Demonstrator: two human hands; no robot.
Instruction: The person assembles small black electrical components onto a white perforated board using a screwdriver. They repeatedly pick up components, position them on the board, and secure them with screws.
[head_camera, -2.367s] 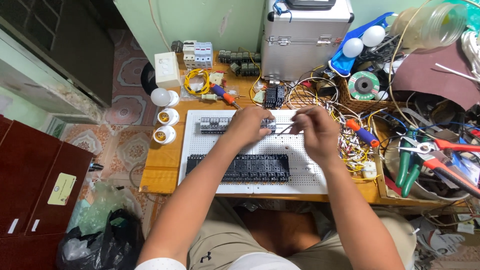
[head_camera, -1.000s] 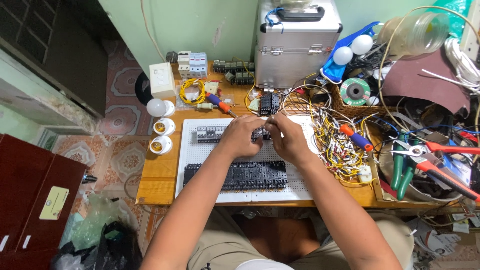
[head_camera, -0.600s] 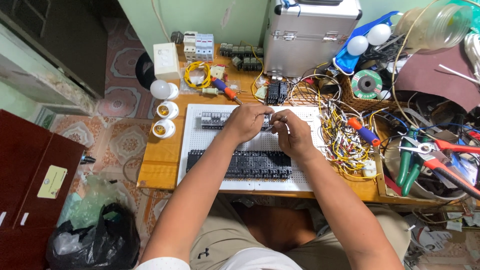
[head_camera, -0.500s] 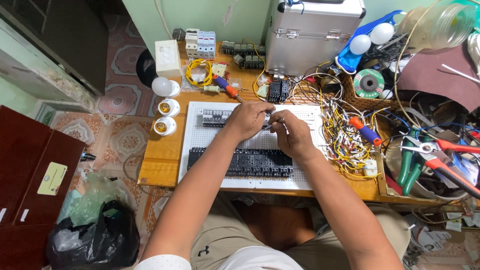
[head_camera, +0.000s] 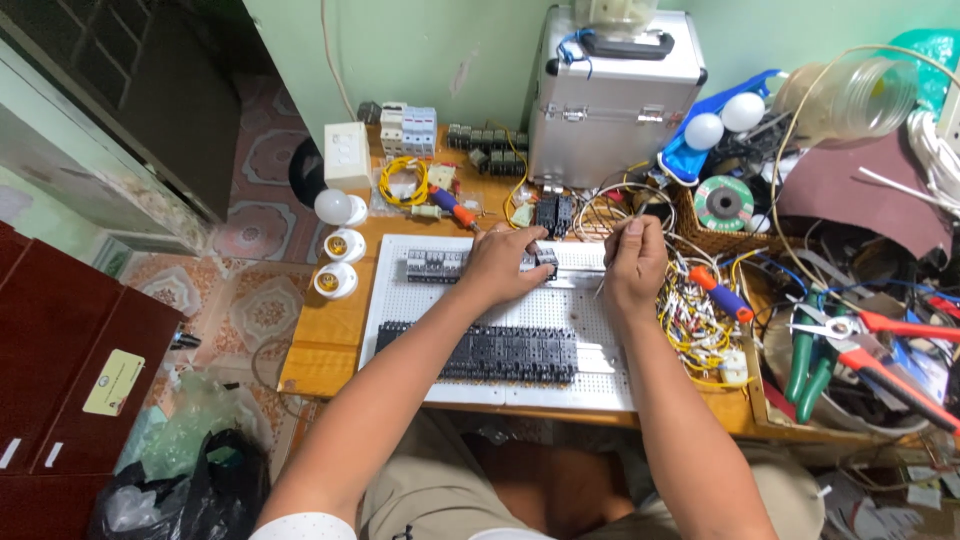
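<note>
The head view looks straight down on a wooden bench (head_camera: 330, 345) carrying a white perforated board (head_camera: 400, 320). The left hand (head_camera: 500, 265) lies curled over the upper rail of the board, its fingers closed on a small black breaker (head_camera: 546, 262) at the right end of a short row of grey-black breakers (head_camera: 435, 264). The right hand (head_camera: 632, 262) is closed around a thin screwdriver (head_camera: 612, 255), held like a pen, its tip angled down towards the metal rail (head_camera: 575, 275) just right of that breaker. To do this well, I judge that the left hand should keep the breaker square and pressed to the rail while the tool tip finds its slot without sliding off, with the loose yellow wires (head_camera: 690, 320) kept out of the way. By count: two rows of parts sit on the board, the short upper one and a long black row (head_camera: 480, 352) below; three white lamp holders (head_camera: 335, 260) stand at the left edge of the bench, the top one with a bulb in it; two round white bulbs (head_camera: 722, 120) lie by the silver case (head_camera: 615, 95); one orange-handled screwdriver (head_camera: 722, 295) rests among the wires, and another small one (head_camera: 455, 208) lies above the board. How many breakers are in each row is too fine to tell.
</note>
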